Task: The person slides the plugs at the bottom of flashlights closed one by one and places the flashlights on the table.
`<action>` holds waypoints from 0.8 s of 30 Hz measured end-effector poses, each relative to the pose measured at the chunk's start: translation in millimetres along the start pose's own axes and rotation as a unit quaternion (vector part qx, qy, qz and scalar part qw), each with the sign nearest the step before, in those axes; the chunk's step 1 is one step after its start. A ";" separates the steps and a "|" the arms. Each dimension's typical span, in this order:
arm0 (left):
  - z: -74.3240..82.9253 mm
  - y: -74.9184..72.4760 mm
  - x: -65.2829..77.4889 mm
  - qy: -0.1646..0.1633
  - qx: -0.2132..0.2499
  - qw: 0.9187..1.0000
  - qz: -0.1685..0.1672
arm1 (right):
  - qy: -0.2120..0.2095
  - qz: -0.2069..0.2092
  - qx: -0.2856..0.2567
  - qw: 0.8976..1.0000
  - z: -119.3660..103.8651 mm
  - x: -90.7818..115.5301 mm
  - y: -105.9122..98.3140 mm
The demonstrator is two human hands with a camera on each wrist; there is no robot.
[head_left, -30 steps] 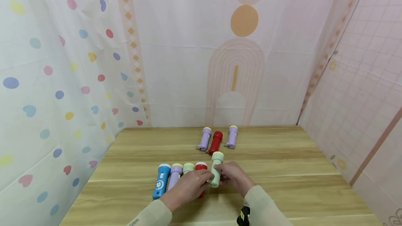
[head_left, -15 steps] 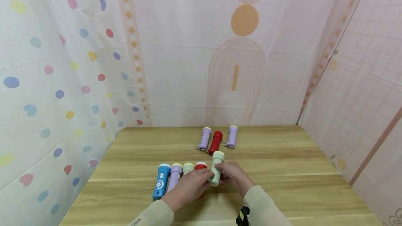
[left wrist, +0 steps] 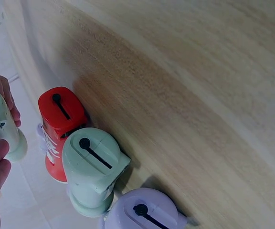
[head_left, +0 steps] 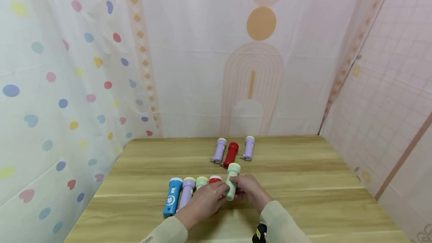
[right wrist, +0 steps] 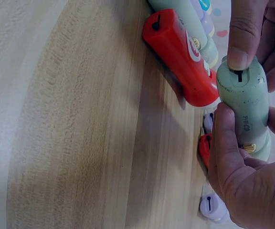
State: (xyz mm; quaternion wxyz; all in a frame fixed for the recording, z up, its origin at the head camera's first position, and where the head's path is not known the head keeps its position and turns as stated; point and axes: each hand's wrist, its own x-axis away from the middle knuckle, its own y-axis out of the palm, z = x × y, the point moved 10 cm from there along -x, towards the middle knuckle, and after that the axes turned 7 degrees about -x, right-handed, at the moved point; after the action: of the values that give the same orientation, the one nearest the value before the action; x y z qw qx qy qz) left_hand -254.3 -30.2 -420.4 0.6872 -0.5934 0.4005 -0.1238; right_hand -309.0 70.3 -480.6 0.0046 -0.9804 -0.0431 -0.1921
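A pale green flashlight (head_left: 233, 171) is held between both hands above the table, its yellow-rimmed head pointing away. My right hand (head_left: 253, 189) grips its barrel, thumb on the near side. My left hand (head_left: 204, 199) is at its base end; in the right wrist view a left fingertip presses beside the black slot on that base (right wrist: 245, 81). To the left lie a blue flashlight (head_left: 173, 197), a purple one (head_left: 186, 194), another green one (left wrist: 92, 167) and a red one (right wrist: 183, 55), partly hidden by my left hand in the head view.
Farther back lie two purple flashlights (head_left: 219, 150) with a red one (head_left: 231, 154) between them, small pieces jutting from their near ends. A patterned curtain (head_left: 189, 66) rises behind the wooden table (head_left: 303, 183). A black device (head_left: 260, 233) sits at my right wrist.
Both hands stay at nearly the same place with the green flashlight still held between them. The whole head view has shifted very slightly.
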 end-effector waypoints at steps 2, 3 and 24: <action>0.1 -0.8 0.0 -0.001 0.000 1.000 0.002 | 0.001 0.002 -0.002 1.000 -0.3 0.7 0.8; 0.4 -1.4 0.0 -0.002 -0.002 1.000 0.004 | 0.002 0.003 -0.002 1.000 0.0 0.9 1.1; -0.1 3.4 2.1 -0.025 -0.027 0.999 -0.004 | -0.018 0.024 -0.029 0.999 2.3 1.9 3.1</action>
State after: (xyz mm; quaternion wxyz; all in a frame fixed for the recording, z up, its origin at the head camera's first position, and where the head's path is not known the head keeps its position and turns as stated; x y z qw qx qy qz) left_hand -254.0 -30.8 -424.4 0.6804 -0.6158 0.3843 -0.1006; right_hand -306.1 67.4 -481.9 -0.0203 -0.9841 -0.0139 -0.1757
